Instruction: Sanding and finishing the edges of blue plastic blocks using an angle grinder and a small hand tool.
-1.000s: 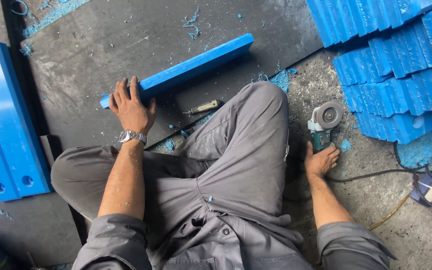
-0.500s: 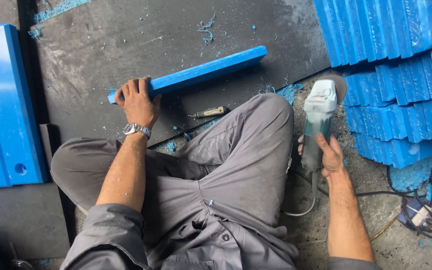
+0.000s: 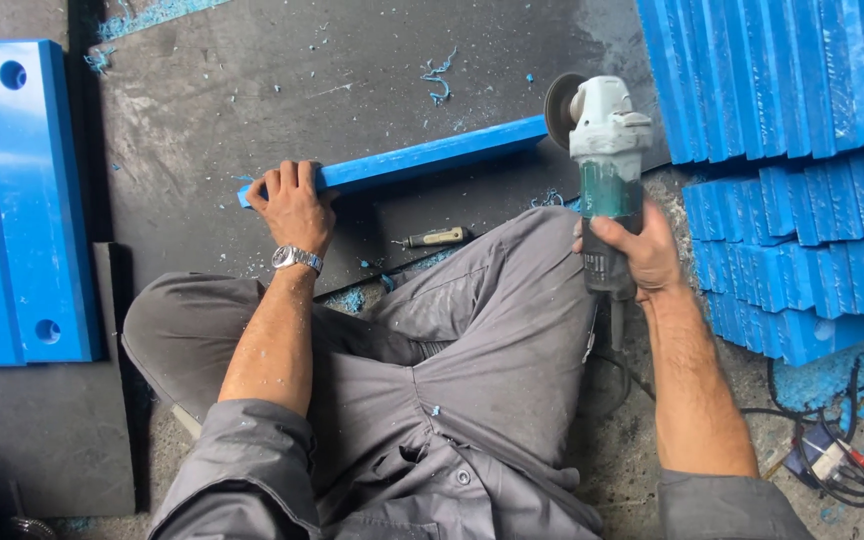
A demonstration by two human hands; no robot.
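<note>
- Dark rubber mat (image 3: 252, 90) covers the floor, w/ blue shavings (image 3: 439, 72) scattered on it; bare concrete shows at the right.
- Person sits cross-legged in grey work clothes, seen from above.
- Left hand (image 3: 294, 205): palm down, fingers curled over the near-left end of a long blue plastic bar (image 3: 432, 157), pressing it to the mat. Wristwatch (image 3: 297, 259) on that wrist.
- Bar lies flat on the mat, running from lower left up to the right; its far end sits right by the grinder's disc.
- Right hand (image 3: 632, 255): grip closed tight round the body of an angle grinder (image 3: 604, 160), teal and pale grey, head pointing away from the person, held over the right knee.
- Grinder disc next to the bar's right end; can't tell if touching.
- Small chisel-like tool (image 3: 437, 238) lies on the mat between bar and knee.
- Two wide blue slabs w/ holes (image 3: 12, 200) lie at left.
- Stack of blue bars (image 3: 792, 150) at right, cables (image 3: 842, 450) on the floor below it.
</note>
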